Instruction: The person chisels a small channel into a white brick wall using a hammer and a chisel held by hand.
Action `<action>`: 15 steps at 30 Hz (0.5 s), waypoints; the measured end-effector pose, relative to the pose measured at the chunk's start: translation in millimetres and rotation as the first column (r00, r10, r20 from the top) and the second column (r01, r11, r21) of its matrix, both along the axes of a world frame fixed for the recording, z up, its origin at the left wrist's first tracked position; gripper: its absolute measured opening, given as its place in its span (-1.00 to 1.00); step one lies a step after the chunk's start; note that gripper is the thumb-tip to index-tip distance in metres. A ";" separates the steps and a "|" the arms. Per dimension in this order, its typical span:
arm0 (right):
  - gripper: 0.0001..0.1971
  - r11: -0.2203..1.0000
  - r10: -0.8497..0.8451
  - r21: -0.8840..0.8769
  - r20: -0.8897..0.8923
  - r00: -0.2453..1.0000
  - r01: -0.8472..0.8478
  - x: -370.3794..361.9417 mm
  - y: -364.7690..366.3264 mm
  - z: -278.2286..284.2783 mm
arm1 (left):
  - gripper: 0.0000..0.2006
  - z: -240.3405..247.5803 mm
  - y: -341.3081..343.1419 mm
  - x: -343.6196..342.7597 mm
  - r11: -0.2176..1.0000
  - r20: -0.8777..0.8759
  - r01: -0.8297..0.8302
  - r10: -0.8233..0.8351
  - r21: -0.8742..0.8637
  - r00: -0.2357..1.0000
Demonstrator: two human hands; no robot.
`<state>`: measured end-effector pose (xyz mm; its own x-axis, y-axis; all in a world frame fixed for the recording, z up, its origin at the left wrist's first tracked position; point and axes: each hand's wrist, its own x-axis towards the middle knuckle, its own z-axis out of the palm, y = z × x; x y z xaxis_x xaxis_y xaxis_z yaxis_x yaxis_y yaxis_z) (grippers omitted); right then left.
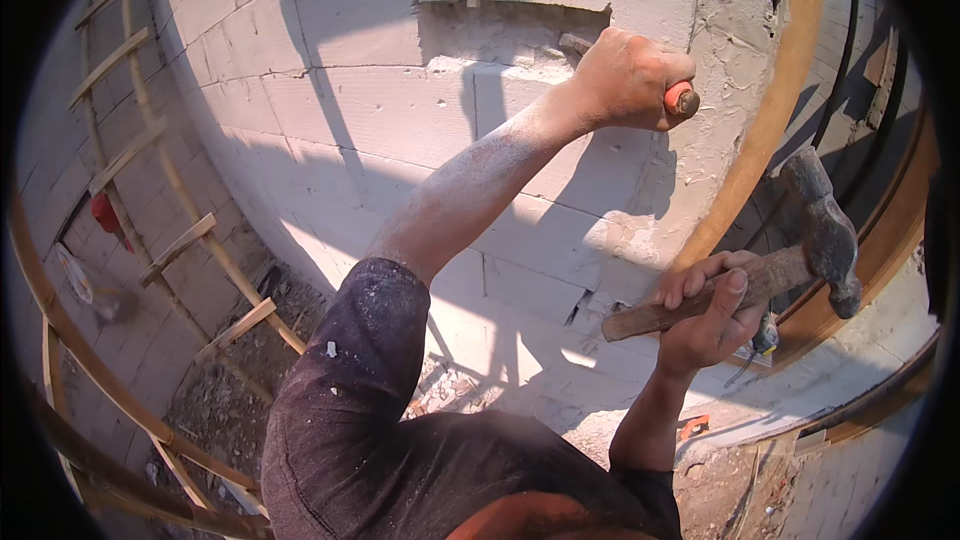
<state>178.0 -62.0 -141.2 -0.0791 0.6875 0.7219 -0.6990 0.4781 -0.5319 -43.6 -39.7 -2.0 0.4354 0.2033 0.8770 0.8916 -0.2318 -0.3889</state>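
My left hand (635, 80) is closed around a chisel (683, 98) with an orange grip; its butt end sticks out on the right of the fist. On the other side of the fist, a short piece of its blade appears to reach into a recess (480, 35) cut in the pale block wall (380, 110). The exact contact of the tip is hard to make out. Lower right, my right hand (710, 315) grips a hammer (735, 290) by its wooden handle. Its worn steel head is up and to the right, apart from the chisel. White dust coats my left forearm.
A wooden ladder (180, 180) leans at the left, beside curved-looking timber rails (110, 380). A wooden frame (765, 110) edges the wall opening on the right. Rubble (240, 360) covers the ground at lower left, and a small orange object (693, 427) lies below my right arm.
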 end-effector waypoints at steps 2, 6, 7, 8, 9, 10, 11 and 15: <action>-0.60 0.999 0.019 -0.026 -0.059 0.998 -0.021 2.2 -5.8 6.2 | -0.87 -0.9 1.7 -0.3 0.999 -0.011 -0.033 0.032 -0.010 0.999; -0.65 1.000 0.016 0.015 -0.303 0.953 -0.012 -25.4 2.4 10.5 | -0.85 -1.9 6.5 5.8 0.993 0.000 -0.106 0.106 -0.043 0.994; -0.68 0.999 0.049 -0.011 0.010 0.999 -0.049 -25.4 9.3 13.0 | -0.84 0.5 6.2 5.6 0.987 0.001 -0.149 0.149 -0.065 0.989; -0.71 0.996 0.089 -0.048 0.321 0.943 -0.078 -23.8 12.3 12.9 | -0.83 2.0 6.5 5.4 0.978 0.001 -0.191 0.191 -0.087 0.982; -0.71 0.996 0.090 -0.056 0.322 0.943 -0.076 -21.1 10.0 10.1 | -0.81 -0.1 8.2 3.9 0.980 -0.015 -0.184 0.184 -0.072 0.983; -0.72 0.994 0.091 -0.078 0.182 0.979 -0.078 -20.5 8.3 10.2 | -0.81 -0.1 8.1 3.1 0.981 -0.025 -0.183 0.182 -0.066 0.983; -0.72 0.992 0.088 -0.099 0.040 0.995 -0.084 -20.3 5.9 10.4 | -0.81 -1.2 6.8 1.8 0.981 -0.017 -0.179 0.179 -0.070 0.984; -0.72 0.987 0.127 -0.108 0.044 0.991 -0.122 -24.9 9.1 19.0 | -0.81 -0.3 8.6 3.9 0.976 -0.016 -0.196 0.195 -0.091 0.981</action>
